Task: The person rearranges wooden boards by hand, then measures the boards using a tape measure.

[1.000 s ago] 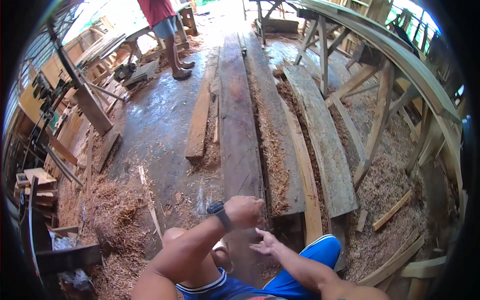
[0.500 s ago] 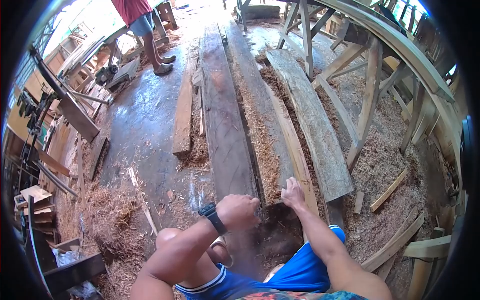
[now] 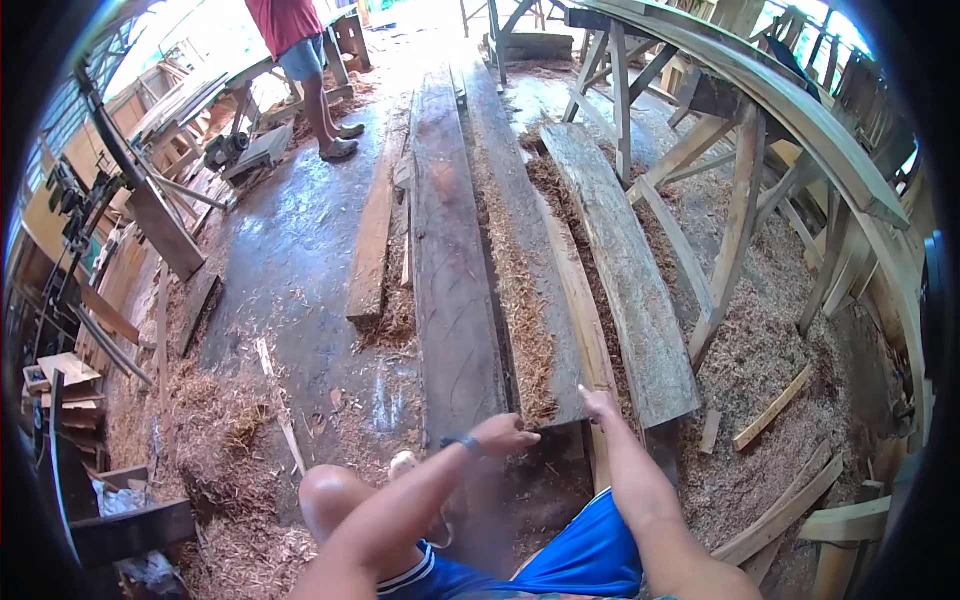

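A long rough wooden plank (image 3: pixel 572 385), strewn along its left side with curly shavings, has its near end in front of me. At the left corner of that end is my left hand (image 3: pixel 503 437), with a dark watch on the wrist and the fingers curled against the edge. My right hand (image 3: pixel 600 405) is closed over the right corner, one digit pointing forward along the top. The undersides of both grips are hidden. Left of this plank lies a wide dark plank (image 3: pixel 455 300); a paler, weathered plank (image 3: pixel 630 300) lies on the right.
A shorter timber (image 3: pixel 370 270) lies farther left. Wooden trestles (image 3: pixel 735 220) carry long boards on the right. Shavings (image 3: pixel 235 440) and offcuts cover much of the floor. A person in a red shirt (image 3: pixel 285 25) stands at the far left near a motor (image 3: pixel 226 148).
My view has shifted slightly. Both hands appear lower, and the left hand has moved rightward, its fingers reaching to the plank's near corner. The other person stays in place.
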Motion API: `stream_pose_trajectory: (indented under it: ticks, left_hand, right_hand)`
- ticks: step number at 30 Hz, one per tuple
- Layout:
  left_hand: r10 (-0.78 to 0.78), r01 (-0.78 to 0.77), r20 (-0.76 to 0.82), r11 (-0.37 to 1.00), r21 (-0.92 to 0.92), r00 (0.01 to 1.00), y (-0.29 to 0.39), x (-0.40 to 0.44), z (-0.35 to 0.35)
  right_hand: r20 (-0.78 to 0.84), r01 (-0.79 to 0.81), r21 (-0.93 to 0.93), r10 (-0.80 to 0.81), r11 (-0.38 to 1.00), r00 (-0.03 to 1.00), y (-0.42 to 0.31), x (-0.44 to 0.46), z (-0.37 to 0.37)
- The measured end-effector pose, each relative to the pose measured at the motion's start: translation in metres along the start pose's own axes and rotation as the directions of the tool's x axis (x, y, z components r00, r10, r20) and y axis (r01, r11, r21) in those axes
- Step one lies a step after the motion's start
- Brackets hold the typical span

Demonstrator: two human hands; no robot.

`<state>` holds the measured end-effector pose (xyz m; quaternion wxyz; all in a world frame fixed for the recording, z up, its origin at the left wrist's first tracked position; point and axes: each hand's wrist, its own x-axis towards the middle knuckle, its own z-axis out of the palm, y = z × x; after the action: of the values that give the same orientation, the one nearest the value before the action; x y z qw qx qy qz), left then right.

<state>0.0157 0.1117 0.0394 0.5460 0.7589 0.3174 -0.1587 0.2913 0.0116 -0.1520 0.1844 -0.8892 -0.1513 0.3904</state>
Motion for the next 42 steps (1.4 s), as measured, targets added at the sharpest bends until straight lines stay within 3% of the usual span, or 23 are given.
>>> stream_pose_trajectory:
  ticks: [1, 2, 4, 5, 6, 8, 9, 12, 13, 14, 15, 16, 17, 19, 20, 23, 26, 29, 32, 36, 38, 40, 42]
  left_hand:
    - [-0.161, 0.174, 0.067, 0.937, -0.303, 0.985, -0.020, 0.023, 0.018]
    - [-0.286, 0.338, 0.180, 0.760, -0.556, 0.941, -0.030, 0.036, 0.034]
    - [-0.415, 0.389, 0.229, 0.357, -0.849, 0.880, -0.026, 0.046, 0.061]
    - [-0.461, 0.367, 0.275, 0.121, -0.922, 0.844, -0.026, 0.051, 0.067]
    - [-0.352, 0.352, 0.353, -0.069, -0.933, 0.867, -0.030, 0.055, 0.075]
    - [-0.334, 0.236, 0.330, -0.294, -0.926, 0.883, -0.030, 0.064, 0.090]
    - [-0.336, 0.153, 0.264, -0.322, -0.934, 0.904, -0.033, 0.070, 0.098]
    - [-0.368, -0.063, 0.060, -0.315, -0.947, 0.928, -0.052, 0.093, 0.112]
    - [-0.238, -0.117, -0.034, -0.343, -0.932, 0.971, -0.049, 0.089, 0.109]
    - [-0.287, -0.205, -0.099, -0.367, -0.907, 0.953, -0.033, 0.080, 0.105]
    - [-0.243, -0.188, -0.090, -0.419, -0.888, 0.966, -0.057, 0.104, 0.113]
    - [-0.327, -0.188, -0.049, -0.409, -0.893, 0.944, -0.044, 0.096, 0.109]
    - [-0.433, -0.191, 0.000, -0.396, -0.898, 0.901, -0.028, 0.090, 0.106]
    - [-0.414, -0.205, -0.039, -0.365, -0.908, 0.909, -0.060, 0.118, 0.125]
    - [-0.437, -0.209, -0.036, -0.354, -0.912, 0.899, -0.058, 0.118, 0.123]
    - [-0.569, -0.227, 0.003, -0.333, -0.915, 0.822, -0.032, 0.104, 0.114]
    - [-0.426, -0.172, -0.003, -0.360, -0.917, 0.905, -0.073, 0.137, 0.127]
    - [-0.504, -0.204, -0.028, -0.298, -0.932, 0.863, -0.077, 0.149, 0.134]
    - [-0.533, -0.183, -0.045, -0.209, -0.961, 0.845, -0.042, 0.111, 0.117]
    - [-0.577, -0.105, 0.020, -0.183, -0.977, 0.817, -0.055, 0.126, 0.120]
    - [-0.474, -0.091, 0.012, -0.194, -0.977, 0.880, -0.077, 0.140, 0.132]
    - [-0.406, -0.082, 0.027, -0.247, -0.966, 0.913, -0.091, 0.153, 0.138]
    - [-0.419, -0.068, 0.014, -0.182, -0.981, 0.908, -0.068, 0.126, 0.126]
  right_hand:
    - [0.005, -0.028, 0.057, 0.028, 0.998, 1.000, -0.002, 0.001, 0.001]
    - [0.010, -0.060, 0.120, 0.059, 0.991, 0.998, -0.001, 0.003, 0.003]
    - [-0.017, -0.003, 0.184, 0.006, 0.983, 1.000, 0.005, 0.011, 0.011]
    - [0.027, -0.023, 0.218, 0.018, 0.976, 0.999, 0.001, 0.008, 0.008]
    - [0.093, -0.067, 0.250, 0.045, 0.966, 0.995, -0.006, -0.002, 0.002]
    - [0.301, -0.168, 0.334, 0.064, 0.927, 0.952, -0.022, -0.031, -0.024]
    - [0.474, -0.173, 0.395, -0.039, 0.902, 0.879, -0.045, -0.077, -0.054]
    - [0.476, -0.232, 0.413, 0.009, 0.881, 0.879, -0.048, -0.079, -0.060]
    - [0.489, -0.195, 0.516, -0.100, 0.834, 0.867, -0.033, -0.060, -0.047]
    - [0.495, -0.153, 0.616, -0.229, 0.773, 0.838, -0.019, -0.033, -0.028]
    - [0.470, -0.117, 0.659, -0.285, 0.743, 0.835, -0.018, -0.030, -0.022]
    - [0.433, -0.107, 0.655, -0.255, 0.748, 0.865, -0.027, -0.045, -0.028]
    - [0.353, -0.113, 0.563, -0.115, 0.818, 0.928, -0.020, -0.031, -0.025]
    - [0.155, -0.017, 0.514, -0.074, 0.857, 0.985, 0.000, 0.000, -0.005]
    - [0.050, 0.018, 0.479, -0.048, 0.878, 0.998, 0.002, 0.010, 0.002]
    - [-0.059, 0.041, 0.381, -0.020, 0.924, 0.998, -0.010, -0.016, -0.003]
    - [-0.037, 0.073, 0.398, -0.063, 0.915, 0.997, -0.032, -0.060, -0.022]
    - [-0.038, 0.122, 0.477, -0.119, 0.870, 0.992, -0.011, -0.015, 0.004]
    - [-0.013, 0.101, 0.431, -0.106, 0.897, 0.994, -0.012, -0.011, 0.007]
    - [0.106, -0.040, 0.365, 0.001, 0.930, 0.994, -0.029, -0.011, 0.011]
    - [0.136, -0.139, 0.327, 0.099, 0.935, 0.986, -0.017, -0.016, -0.001]
    - [0.092, 0.006, 0.296, -0.035, 0.955, 0.995, -0.024, -0.027, -0.005]
    - [0.134, 0.051, 0.339, -0.102, 0.939, 0.986, -0.027, -0.029, -0.005]
